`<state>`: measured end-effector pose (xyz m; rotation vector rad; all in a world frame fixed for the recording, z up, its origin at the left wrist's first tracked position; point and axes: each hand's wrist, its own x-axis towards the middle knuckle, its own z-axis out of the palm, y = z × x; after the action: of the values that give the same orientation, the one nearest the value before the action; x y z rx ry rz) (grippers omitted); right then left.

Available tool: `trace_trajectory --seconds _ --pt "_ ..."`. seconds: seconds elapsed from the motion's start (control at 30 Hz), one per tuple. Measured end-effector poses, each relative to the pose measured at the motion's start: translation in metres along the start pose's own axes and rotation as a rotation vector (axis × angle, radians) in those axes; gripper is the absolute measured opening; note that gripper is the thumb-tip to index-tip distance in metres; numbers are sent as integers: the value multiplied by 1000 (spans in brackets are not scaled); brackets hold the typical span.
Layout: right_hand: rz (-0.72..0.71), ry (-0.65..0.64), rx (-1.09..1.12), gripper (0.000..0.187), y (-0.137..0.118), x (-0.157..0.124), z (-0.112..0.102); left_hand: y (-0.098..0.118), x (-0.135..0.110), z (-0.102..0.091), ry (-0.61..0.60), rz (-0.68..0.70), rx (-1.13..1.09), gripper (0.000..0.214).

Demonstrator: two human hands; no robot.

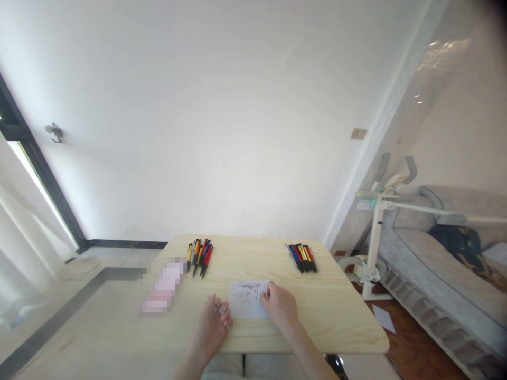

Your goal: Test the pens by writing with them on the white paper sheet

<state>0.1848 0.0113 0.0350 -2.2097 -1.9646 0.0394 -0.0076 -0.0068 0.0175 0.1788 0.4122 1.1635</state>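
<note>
A white sheet of paper [246, 301] with dark and reddish marks lies on the light wooden table [328, 316]. My right hand [282, 307] is closed at the sheet's right edge, thumb and fingers pinching it. Left of the sheet, my left hand [213, 323] rests palm up with curled fingers around a thin grey pen [217, 306], mostly hidden by the fingers. Beyond my left hand lies a loose group of pens [201, 256] in red, yellow, blue and grey with black ends. A second, tighter row of similar pens [303, 258] lies at the back right.
A blurred-out pink and white item [165, 286] lies at the table's left side. The white wall [245, 132] stands behind the table. To the right are a white exercise machine [374, 248] and a grey sofa [447, 264]. A white curtain [27, 243] hangs at the left.
</note>
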Motion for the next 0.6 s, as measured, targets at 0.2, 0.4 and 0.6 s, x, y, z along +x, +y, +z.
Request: trace_trajectory --seconds 0.2,0.4,0.6 --pt "20 -13 7 19 -2 -2 -2 0 -2 5 37 11 24 25" --pt "20 -32 -1 21 -2 -2 -5 0 -3 5 31 8 19 26" --pt "28 -28 -9 22 -1 -1 -5 0 -2 3 34 8 19 25"
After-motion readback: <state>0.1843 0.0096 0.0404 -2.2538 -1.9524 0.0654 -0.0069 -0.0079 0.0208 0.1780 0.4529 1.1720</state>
